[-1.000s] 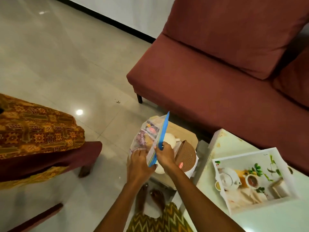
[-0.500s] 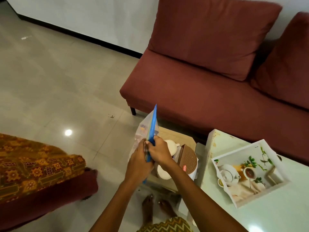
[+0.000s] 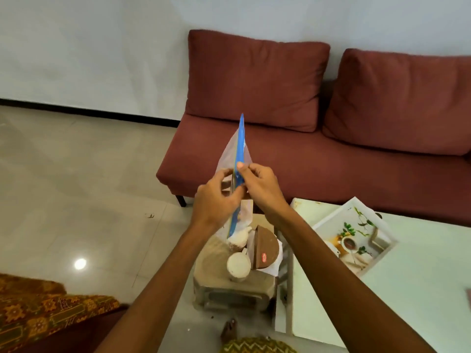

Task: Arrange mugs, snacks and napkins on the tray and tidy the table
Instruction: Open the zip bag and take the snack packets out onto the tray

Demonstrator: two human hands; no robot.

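Left hand (image 3: 216,197) and right hand (image 3: 260,184) each pinch the blue zip strip of a clear plastic bag (image 3: 240,145) held edge-on above the low wooden stool (image 3: 211,263), the white picture-printed tray (image 3: 331,214) lying on the pale worktop (image 3: 407,289) at 4 o'clock.

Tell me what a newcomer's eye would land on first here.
First, the middle: the left hand and right hand pinch a clear snack bag with a blue strip, held upright in the air. Behind them a maroon sofa fills the back of the view. At right, a white tray printed with a tea set lies on the pale table.
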